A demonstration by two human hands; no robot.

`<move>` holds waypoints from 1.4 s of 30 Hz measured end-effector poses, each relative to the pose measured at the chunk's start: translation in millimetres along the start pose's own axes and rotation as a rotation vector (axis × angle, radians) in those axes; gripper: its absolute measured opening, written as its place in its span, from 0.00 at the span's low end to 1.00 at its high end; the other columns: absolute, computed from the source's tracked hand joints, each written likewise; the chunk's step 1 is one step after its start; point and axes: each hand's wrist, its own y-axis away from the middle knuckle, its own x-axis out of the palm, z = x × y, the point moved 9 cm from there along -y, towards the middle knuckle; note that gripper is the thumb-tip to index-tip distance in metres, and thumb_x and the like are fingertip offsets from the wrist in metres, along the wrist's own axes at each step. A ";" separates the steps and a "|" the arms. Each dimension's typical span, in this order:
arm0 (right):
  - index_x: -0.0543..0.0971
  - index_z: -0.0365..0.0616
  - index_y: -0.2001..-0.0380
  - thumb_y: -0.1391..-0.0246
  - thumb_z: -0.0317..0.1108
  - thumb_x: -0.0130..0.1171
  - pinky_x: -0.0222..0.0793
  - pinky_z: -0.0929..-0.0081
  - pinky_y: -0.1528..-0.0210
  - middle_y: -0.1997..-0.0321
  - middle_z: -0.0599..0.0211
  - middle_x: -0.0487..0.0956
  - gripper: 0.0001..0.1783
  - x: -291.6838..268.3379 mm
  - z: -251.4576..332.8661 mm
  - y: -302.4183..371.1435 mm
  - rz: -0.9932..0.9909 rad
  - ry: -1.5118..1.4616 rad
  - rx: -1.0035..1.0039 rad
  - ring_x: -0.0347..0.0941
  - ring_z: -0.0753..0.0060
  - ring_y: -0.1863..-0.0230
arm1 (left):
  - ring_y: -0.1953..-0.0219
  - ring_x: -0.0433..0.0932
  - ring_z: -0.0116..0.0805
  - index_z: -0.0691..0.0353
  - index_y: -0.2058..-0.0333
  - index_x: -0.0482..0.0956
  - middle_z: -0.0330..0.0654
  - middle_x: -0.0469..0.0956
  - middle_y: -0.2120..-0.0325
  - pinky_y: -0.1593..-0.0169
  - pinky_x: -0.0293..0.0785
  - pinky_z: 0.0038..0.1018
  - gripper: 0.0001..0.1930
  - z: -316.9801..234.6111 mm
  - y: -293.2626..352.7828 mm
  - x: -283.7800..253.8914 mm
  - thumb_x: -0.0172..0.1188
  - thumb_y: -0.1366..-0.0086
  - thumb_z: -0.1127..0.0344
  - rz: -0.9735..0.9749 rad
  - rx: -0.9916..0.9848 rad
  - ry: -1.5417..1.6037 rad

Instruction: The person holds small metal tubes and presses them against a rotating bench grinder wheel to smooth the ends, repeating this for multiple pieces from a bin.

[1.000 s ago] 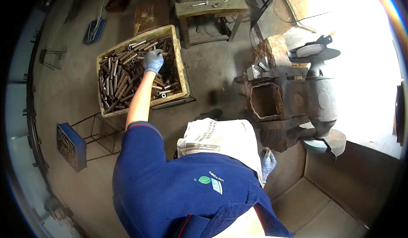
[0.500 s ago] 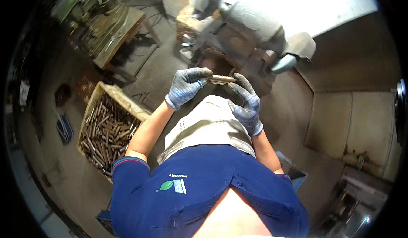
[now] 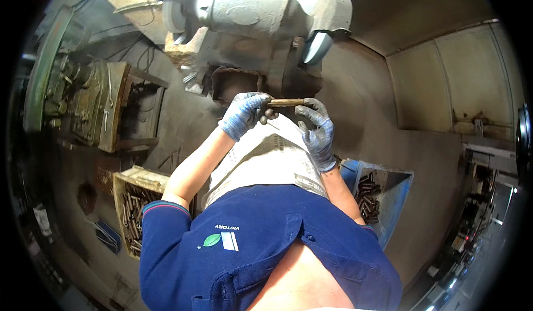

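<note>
A short brown metal bar [image 3: 287, 103] lies level between my two gloved hands, in front of a grey bench grinder [image 3: 250, 14]. My left hand [image 3: 243, 115] pinches its left end, thumb and fingers closed on it. At the other end, my right hand [image 3: 319, 135] grips the tip between thumb and forefinger, with the remaining fingers curled below. Both gloves are blue-white knit with dark, dirty fingers. The bar is apart from the grinder and above my light apron [image 3: 261, 164]. Its exact kind is too small to tell.
A yellowish bin [image 3: 117, 200] of metal pieces stands at my left, a blue bin [image 3: 401, 197] with similar pieces at my right. Farther left is a greenish machine [image 3: 83, 111] on a stand. Pale panels [image 3: 472, 83] stand at the right.
My view has swung to the right: the grinder and left bin sit farther left, and the blue bin shows more. Both hands still hold the bar; my left wrist has turned.
</note>
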 end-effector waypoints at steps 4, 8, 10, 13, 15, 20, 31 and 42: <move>0.79 0.34 0.62 0.48 0.32 0.60 0.68 0.77 0.51 0.51 0.62 0.70 0.13 -14.3 -25.3 4.2 -0.130 -0.276 0.116 0.71 0.72 0.54 | 0.73 0.80 0.34 0.72 0.63 0.74 0.48 0.77 0.75 0.71 0.78 0.23 0.12 -5.8 -21.3 13.8 0.58 0.39 0.67 0.049 0.029 -0.102; 0.80 0.35 0.62 0.47 0.31 0.58 0.66 0.76 0.50 0.52 0.61 0.71 0.12 -22.6 -28.8 -0.1 -0.170 -0.128 0.040 0.70 0.69 0.52 | 0.70 0.80 0.35 0.72 0.60 0.73 0.48 0.77 0.71 0.69 0.78 0.25 0.14 -11.9 -38.7 15.2 0.59 0.40 0.68 0.018 0.067 -0.151; 0.79 0.35 0.62 0.47 0.28 0.56 0.66 0.75 0.50 0.51 0.60 0.71 0.11 -24.4 -22.9 -2.1 -0.154 0.048 -0.042 0.70 0.68 0.52 | 0.70 0.80 0.33 0.72 0.59 0.73 0.47 0.77 0.70 0.69 0.78 0.24 0.14 -15.2 -45.4 16.8 0.59 0.39 0.68 0.048 0.057 -0.233; 0.80 0.37 0.63 0.49 0.27 0.57 0.65 0.75 0.50 0.53 0.61 0.73 0.11 -26.4 -15.9 -5.9 -0.194 0.125 -0.084 0.69 0.67 0.51 | 0.71 0.78 0.29 0.71 0.58 0.74 0.44 0.78 0.70 0.68 0.77 0.22 0.13 -18.8 -50.6 22.8 0.58 0.38 0.68 0.086 0.049 -0.278; 0.80 0.38 0.62 0.50 0.27 0.58 0.65 0.75 0.50 0.54 0.61 0.73 0.11 -26.5 -15.8 -5.2 -0.203 0.198 -0.076 0.69 0.66 0.51 | 0.72 0.76 0.23 0.70 0.57 0.75 0.40 0.78 0.70 0.67 0.76 0.21 0.13 -18.9 -56.9 23.0 0.58 0.39 0.69 0.120 0.032 -0.311; 0.81 0.40 0.61 0.51 0.25 0.58 0.64 0.76 0.49 0.54 0.62 0.73 0.12 -30.1 -23.9 -9.2 -0.254 0.218 -0.033 0.69 0.66 0.50 | 0.72 0.75 0.22 0.70 0.59 0.76 0.39 0.77 0.71 0.68 0.76 0.21 0.11 -24.5 -70.1 18.1 0.58 0.38 0.70 0.049 0.163 -0.349; 0.80 0.38 0.59 0.52 0.25 0.61 0.62 0.73 0.44 0.52 0.59 0.75 0.14 -41.4 -66.9 -29.6 -0.244 0.106 -0.014 0.68 0.66 0.46 | 0.70 0.76 0.23 0.71 0.63 0.78 0.40 0.79 0.70 0.67 0.77 0.20 0.08 -14.6 -90.5 7.4 0.57 0.40 0.74 -0.155 0.260 -0.339; 0.80 0.37 0.61 0.50 0.22 0.59 0.66 0.77 0.46 0.56 0.63 0.79 0.12 -69.8 -132.3 -47.1 -0.293 0.059 0.184 0.72 0.74 0.49 | 0.72 0.77 0.28 0.72 0.65 0.78 0.44 0.79 0.72 0.68 0.80 0.24 0.06 22.3 -151.0 0.1 0.55 0.39 0.77 -0.260 0.232 -0.109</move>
